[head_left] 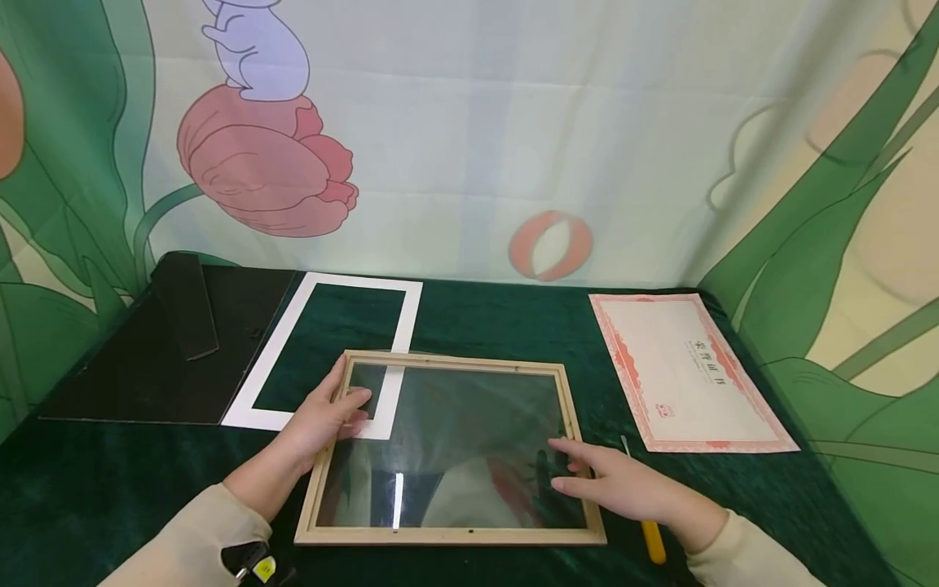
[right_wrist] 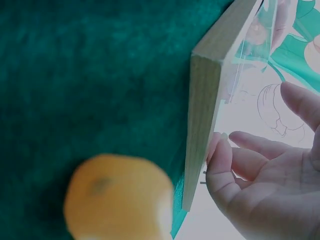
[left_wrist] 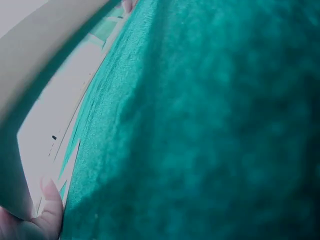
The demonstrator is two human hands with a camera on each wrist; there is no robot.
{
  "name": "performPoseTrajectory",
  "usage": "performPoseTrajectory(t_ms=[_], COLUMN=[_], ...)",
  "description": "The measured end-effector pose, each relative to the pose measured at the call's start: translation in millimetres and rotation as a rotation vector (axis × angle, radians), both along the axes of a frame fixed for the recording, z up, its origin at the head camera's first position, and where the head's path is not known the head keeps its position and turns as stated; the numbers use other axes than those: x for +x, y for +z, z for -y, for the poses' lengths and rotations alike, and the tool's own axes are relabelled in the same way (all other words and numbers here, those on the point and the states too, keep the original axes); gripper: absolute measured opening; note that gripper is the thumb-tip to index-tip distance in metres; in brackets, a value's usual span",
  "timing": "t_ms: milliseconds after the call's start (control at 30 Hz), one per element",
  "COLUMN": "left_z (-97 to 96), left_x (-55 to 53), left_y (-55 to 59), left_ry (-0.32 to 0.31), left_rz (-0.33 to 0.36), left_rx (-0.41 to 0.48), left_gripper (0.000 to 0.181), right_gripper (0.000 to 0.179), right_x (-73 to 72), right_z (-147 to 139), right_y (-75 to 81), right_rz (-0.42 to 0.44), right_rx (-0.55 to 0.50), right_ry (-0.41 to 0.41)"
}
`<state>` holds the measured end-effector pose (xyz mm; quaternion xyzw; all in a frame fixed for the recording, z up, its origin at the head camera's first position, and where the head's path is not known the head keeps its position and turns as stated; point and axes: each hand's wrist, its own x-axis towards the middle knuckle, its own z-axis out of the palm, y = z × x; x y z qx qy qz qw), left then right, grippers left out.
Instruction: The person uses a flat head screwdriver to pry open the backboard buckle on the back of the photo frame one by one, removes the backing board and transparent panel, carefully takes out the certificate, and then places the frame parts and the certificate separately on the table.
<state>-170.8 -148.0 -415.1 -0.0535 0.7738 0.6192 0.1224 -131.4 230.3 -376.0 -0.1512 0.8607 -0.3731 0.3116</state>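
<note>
A light wooden picture frame (head_left: 451,536) with a clear, reflective pane (head_left: 469,448) lies in front of me. My left hand (head_left: 323,420) grips its left side near the upper corner, the thumb over the inner edge. At the right side hovers my right hand (head_left: 616,481), its fingers loosely bent above the pane and close to the frame's edge. In the right wrist view a clear sheet (right_wrist: 250,75) rises at the frame's far end; whether it is loose I cannot tell. A screwdriver with a yellow handle (head_left: 653,542) lies beneath the right wrist, partly hidden.
Behind the frame lies a white mat border (head_left: 311,281), partly overlapped by it. A black backing board (head_left: 147,367) with a stand leg is at the left. A red-bordered certificate (head_left: 682,367) lies at the right. Dark green cloth (head_left: 499,318) covers the table before a printed curtain.
</note>
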Motion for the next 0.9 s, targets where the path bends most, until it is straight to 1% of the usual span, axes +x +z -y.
performPoseTrajectory(t_ms=[100,233,300,433,500,567,633,700,733,800,900], left_z=[-0.1,4.0,7.0,11.5,13.2,14.7,16.3,18.7,20.3,24.6,32.7], left_x=[-1.1,-3.6,-4.6,-8.3,-8.5,-8.2,-7.7,-7.3,-7.3,-7.8,-9.0], left_y=[2.9,4.6,4.9,4.8,5.4,5.8,5.7,5.9,6.3,8.1,13.1], left_ry=[0.013,0.073,0.090,0.101,0.089,0.060,0.023,-0.028,-0.064,-0.150,-0.297], left_rz=[-0.016,-0.030,-0.064,-0.164,-0.197,-0.187,-0.148,-0.103,-0.089,-0.071,-0.050], left_rx=[-0.051,-0.088,-0.162,-0.342,-0.374,-0.355,-0.324,-0.292,-0.280,-0.255,-0.217], left_gripper=[0.074,0.057,0.048,0.031,0.024,0.019,0.018,0.020,0.023,0.034,0.060], right_gripper=[0.062,0.060,0.059,0.058,0.058,0.057,0.056,0.056,0.056,0.055,0.055], right_x=[0.3,0.9,1.3,1.8,2.0,2.1,2.4,2.5,2.6,2.7,2.5], right_z=[-0.3,-1.0,-1.5,-2.6,-3.1,-3.9,-4.6,-5.2,-5.4,-6.0,-7.1], right_y=[-0.5,-2.0,-2.5,-2.7,-3.1,-3.4,-3.8,-3.9,-3.9,-3.5,-2.6], right_rz=[-0.007,-0.005,-0.002,-0.001,0.000,0.005,0.012,0.023,0.024,0.019,0.002], right_rx=[0.000,-0.008,-0.015,-0.021,-0.021,-0.027,-0.031,-0.035,-0.034,-0.027,-0.016], right_ry=[0.007,0.012,0.017,0.030,0.038,0.043,0.044,0.037,0.030,0.018,0.001])
